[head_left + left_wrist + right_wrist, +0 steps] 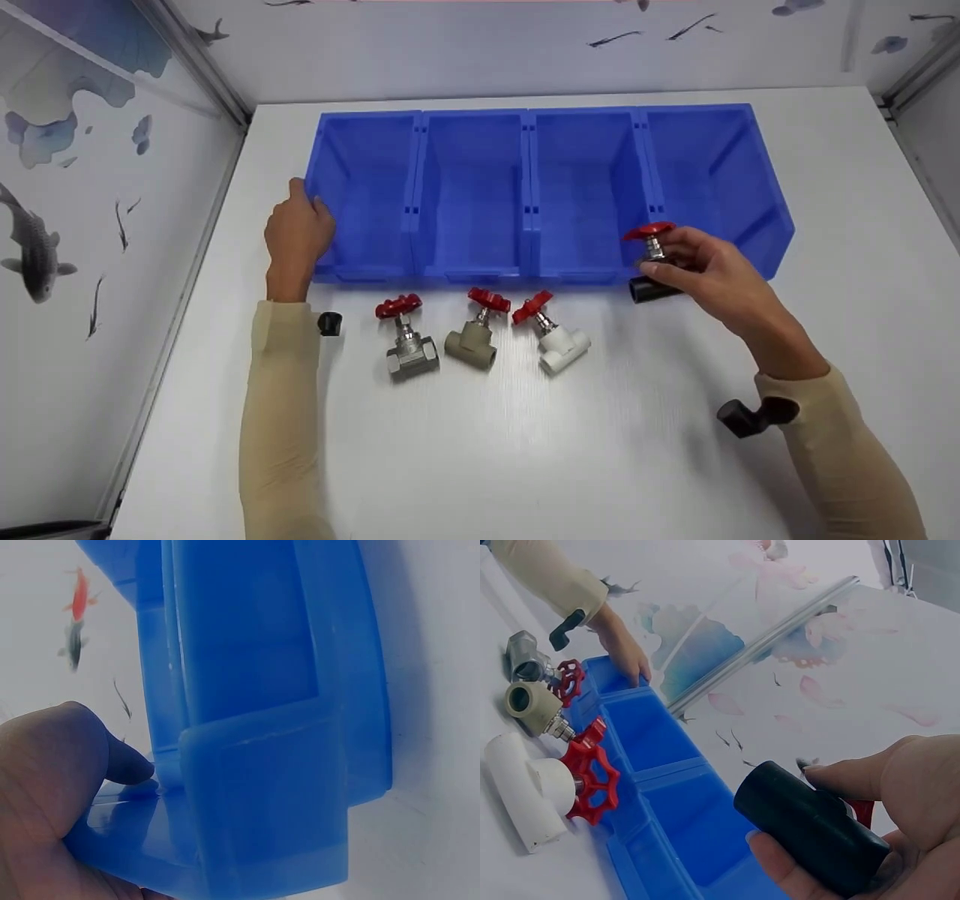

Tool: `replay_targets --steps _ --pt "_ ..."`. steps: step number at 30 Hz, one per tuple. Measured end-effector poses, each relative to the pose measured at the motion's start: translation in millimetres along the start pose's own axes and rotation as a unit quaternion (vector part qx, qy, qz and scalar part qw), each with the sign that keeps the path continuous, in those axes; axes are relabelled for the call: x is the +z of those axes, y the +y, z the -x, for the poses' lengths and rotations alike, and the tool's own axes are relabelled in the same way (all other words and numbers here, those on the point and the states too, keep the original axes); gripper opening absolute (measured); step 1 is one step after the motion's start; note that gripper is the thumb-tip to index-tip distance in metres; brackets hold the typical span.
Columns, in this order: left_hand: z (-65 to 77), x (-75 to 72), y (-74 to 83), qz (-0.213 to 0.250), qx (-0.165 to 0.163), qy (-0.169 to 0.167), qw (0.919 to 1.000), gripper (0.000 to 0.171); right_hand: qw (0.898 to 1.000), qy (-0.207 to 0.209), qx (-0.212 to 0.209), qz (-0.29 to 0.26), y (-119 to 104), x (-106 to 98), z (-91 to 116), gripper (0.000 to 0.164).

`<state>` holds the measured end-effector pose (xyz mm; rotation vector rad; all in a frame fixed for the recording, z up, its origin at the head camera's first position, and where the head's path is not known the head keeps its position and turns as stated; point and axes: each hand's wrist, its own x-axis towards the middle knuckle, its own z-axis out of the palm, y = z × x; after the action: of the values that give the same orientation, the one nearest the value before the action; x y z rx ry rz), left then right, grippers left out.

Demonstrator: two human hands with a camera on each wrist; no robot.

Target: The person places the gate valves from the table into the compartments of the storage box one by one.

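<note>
My right hand [712, 277] holds a black valve [810, 829] with a red handwheel [649, 230], raised in front of the rightmost blue bin [772, 240]. Its fingers and thumb pinch the valve around the body. At the other end of the row, my left hand [296, 234] grips the side wall of the leftmost blue bin [262, 802], thumb over the rim. Between the hands, three valves with red handwheels lie on the table: a metal valve [411, 354], a tan valve [472, 345] and a white valve [564, 349].
Four bins stand joined side by side, including two middle bins [472, 271] [589, 274]. Beneath them is a white table [480, 465]. Panels with painted fish, such as the left panel [150, 225], border the table at the back and sides.
</note>
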<state>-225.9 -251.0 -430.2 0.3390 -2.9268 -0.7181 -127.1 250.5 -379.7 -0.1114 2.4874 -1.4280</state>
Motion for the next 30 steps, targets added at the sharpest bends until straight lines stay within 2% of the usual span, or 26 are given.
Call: replay_targets --steps 9,18,30 --pt "-0.1 0.8 -0.9 -0.002 -0.001 -0.001 1.0000 0.046 0.999 0.013 -0.014 -0.030 1.0 -5.8 1.4 0.040" --pt "0.5 0.5 -0.2 -0.001 -0.004 -0.004 1.0000 0.046 0.999 0.020 -0.015 -0.033 3.2 -15.0 0.0 0.041" --pt "1.9 -0.8 0.1 0.007 0.013 0.009 0.9999 0.045 0.999 0.031 0.019 -0.034 11.5 -24.6 -6.6 0.046"
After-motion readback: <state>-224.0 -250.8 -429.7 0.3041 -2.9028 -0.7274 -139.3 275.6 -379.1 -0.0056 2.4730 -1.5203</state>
